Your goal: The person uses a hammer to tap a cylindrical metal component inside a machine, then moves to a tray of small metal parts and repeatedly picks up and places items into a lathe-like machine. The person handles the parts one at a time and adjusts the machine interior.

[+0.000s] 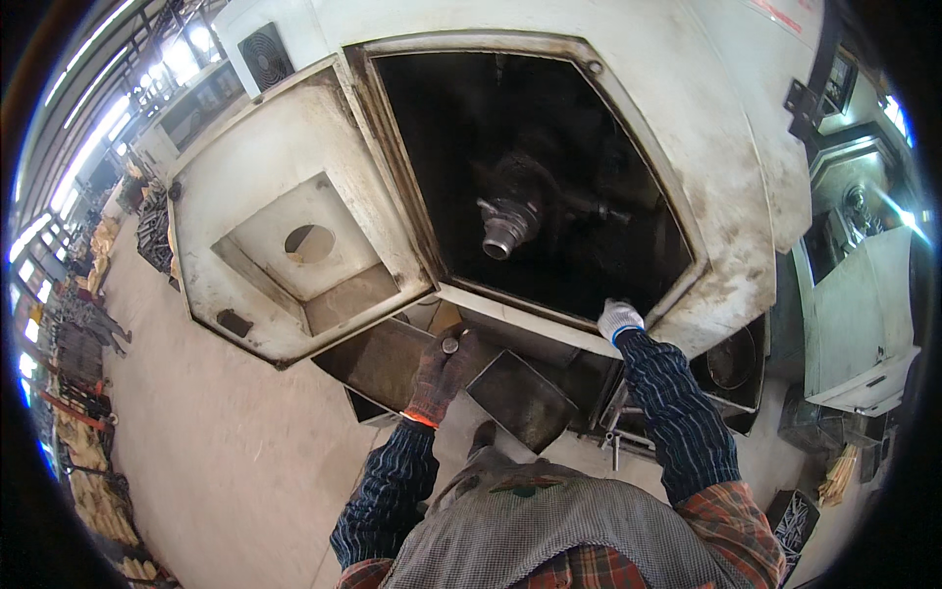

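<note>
Left hand (435, 381), seven o'clock from spindle (506, 228), holds a part (449, 345); right hand (619, 319), four o'clock, perhaps braces on frame (530, 318), grip unclear.

Door (250, 187) left of machine opening (442, 137)

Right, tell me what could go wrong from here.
The round-ended metal piece in the gloved left hand could slip and drop toward the dark metal tray beside it. The gloved right hand is at the lower right of the machine's opening rim; if the metal spindle inside were to turn, a glove or sleeve reaching in might snag.
</note>
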Motion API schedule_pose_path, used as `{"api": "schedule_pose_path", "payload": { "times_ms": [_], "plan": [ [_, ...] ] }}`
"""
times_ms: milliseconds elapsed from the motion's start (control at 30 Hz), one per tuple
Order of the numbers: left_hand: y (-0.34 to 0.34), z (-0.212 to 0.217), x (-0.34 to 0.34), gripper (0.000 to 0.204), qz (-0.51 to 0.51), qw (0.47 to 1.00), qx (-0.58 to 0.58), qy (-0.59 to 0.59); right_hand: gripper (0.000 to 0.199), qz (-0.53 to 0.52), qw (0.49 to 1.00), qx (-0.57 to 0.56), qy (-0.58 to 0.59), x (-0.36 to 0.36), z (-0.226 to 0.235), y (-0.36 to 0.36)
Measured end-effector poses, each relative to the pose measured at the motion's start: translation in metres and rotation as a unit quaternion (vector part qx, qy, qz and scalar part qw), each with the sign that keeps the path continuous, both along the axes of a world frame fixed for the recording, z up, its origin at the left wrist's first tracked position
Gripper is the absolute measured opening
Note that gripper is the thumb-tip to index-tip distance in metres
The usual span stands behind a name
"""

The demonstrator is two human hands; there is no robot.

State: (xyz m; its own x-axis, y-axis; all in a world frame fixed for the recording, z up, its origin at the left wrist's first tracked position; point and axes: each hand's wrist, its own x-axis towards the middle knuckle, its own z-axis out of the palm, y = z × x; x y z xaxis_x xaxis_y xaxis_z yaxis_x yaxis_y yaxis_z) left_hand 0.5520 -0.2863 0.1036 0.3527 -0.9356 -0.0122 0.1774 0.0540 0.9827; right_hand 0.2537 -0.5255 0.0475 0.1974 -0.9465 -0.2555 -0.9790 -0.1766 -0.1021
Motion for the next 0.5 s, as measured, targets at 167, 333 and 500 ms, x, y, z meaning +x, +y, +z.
{"api": "schedule_pose_path", "payload": {
  "times_ms": [167, 333, 500],
  "plan": [
    [-0.049, 0.08, 0.015, 0.024, 0.021, 0.997, 0.051, -0.059, 0.036, -0.054, 0.982, 0.144, 0.106, 0.004, -0.039, -0.047],
    [-0.09, 0.11, 0.062, 0.03, -0.044, 0.999, 0.011, -0.012, 0.032, -0.06, 0.992, 0.057, 0.099, 0.001, -0.054, -0.069],
    [-0.129, 0.138, 0.072, 0.037, -0.045, 0.994, -0.067, -0.076, 0.037, 0.202, 0.976, 0.033, 0.074, -0.008, 0.009, -0.046]
  ]
}}
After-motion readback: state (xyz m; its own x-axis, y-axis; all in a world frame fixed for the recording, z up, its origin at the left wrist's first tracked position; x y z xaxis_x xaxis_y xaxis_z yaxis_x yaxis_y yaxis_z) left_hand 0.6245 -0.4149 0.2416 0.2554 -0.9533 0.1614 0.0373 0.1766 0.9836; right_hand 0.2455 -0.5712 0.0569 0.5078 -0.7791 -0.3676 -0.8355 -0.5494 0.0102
